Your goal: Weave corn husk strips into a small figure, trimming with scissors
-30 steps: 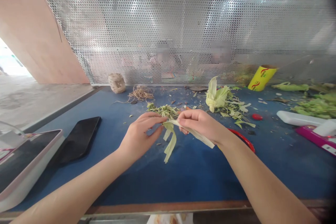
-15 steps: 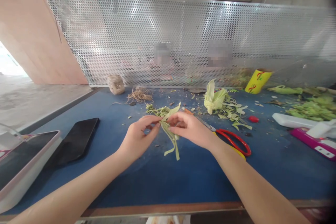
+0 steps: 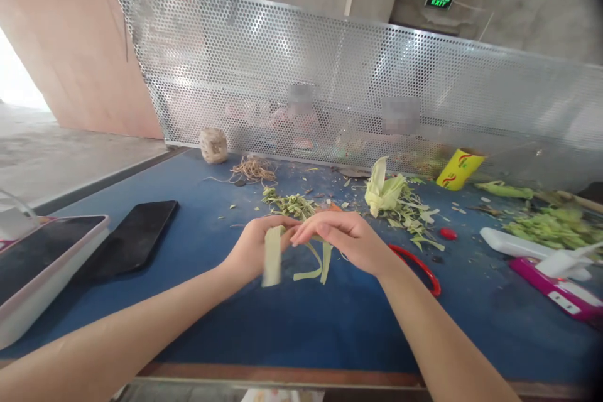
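Observation:
My left hand [image 3: 252, 245] and my right hand [image 3: 348, 235] meet above the blue table, fingertips close together. Pale green strips that look like corn husk run through both hands. One broad strip [image 3: 272, 257] hangs over the left fingers, its lower end blurred. Two narrower husk strips [image 3: 325, 262] dangle below the right hand. My left fingers are closed on the husk; the right fingers bend over it, and the exact grip is hidden. Behind the hands lies a small heap of green husk bits [image 3: 293, 203]. Red-handled scissors [image 3: 424, 270] rest partly hidden behind my right forearm.
A leafy husk bunch [image 3: 384, 191] stands among scraps. Beyond are a twine tangle [image 3: 254, 169], a twine roll [image 3: 213, 146] and a yellow tube [image 3: 459, 169]. Phones [image 3: 136, 239] lie left; a purple power strip [image 3: 556, 292] lies right. A perforated metal screen [image 3: 264, 63] bounds the back.
My right hand has turned palm-down over the left fingers. A broad husk strip that pointed up now hangs down over the left hand. The view has tilted, and the scissors are more covered.

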A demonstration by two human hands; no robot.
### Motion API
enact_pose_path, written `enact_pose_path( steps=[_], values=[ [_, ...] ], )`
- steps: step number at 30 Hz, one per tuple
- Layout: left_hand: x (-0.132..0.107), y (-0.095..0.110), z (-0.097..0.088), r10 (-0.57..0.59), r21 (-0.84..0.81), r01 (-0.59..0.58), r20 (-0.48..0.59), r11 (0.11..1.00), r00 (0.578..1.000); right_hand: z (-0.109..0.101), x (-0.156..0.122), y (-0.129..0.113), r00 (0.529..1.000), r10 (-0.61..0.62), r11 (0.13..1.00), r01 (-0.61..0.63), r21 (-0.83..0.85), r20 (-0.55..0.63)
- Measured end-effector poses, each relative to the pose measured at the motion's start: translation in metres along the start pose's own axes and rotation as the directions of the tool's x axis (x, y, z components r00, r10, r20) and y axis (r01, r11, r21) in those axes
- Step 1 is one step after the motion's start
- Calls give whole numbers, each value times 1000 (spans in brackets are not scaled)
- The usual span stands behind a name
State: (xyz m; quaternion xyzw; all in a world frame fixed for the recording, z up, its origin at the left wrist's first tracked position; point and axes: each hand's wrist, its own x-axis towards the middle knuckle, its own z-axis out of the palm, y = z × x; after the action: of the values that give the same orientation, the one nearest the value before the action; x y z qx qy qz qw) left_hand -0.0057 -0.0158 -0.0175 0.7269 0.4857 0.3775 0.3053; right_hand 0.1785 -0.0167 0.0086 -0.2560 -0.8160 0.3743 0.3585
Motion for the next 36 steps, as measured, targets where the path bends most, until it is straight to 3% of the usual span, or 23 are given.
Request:
enact_pose_path(
  steps=[4,6,9,14,18,21,28,36],
  values=[
    [7,-7,3,-162,-368,142,-26,919,986,5,0,9,968,68,948,-138,-286,-242],
    [8,-11,3,-202,-522,181,17,833,979,7,0,13,966,145,917,-212,-337,-213],
    [9,-11,2,-248,-628,255,101,735,963,11,0,14,964,235,896,-264,-356,-125],
    [7,-2,-4,-319,-745,405,267,530,909,12,0,11,961,244,942,-267,-205,-127],
    [2,2,-4,-259,-751,509,439,420,861,12,1,12,950,277,959,-283,-24,-143],
    [-4,3,0,-168,-749,487,464,450,870,13,2,14,943,295,955,-296,22,-152],
    [-4,2,-3,-172,-575,285,243,767,955,16,2,12,958,283,958,-285,-28,-52],
    [-4,-3,-7,-73,-346,103,99,933,992,16,2,15,949,313,950,-313,4,-46]
  ],
)
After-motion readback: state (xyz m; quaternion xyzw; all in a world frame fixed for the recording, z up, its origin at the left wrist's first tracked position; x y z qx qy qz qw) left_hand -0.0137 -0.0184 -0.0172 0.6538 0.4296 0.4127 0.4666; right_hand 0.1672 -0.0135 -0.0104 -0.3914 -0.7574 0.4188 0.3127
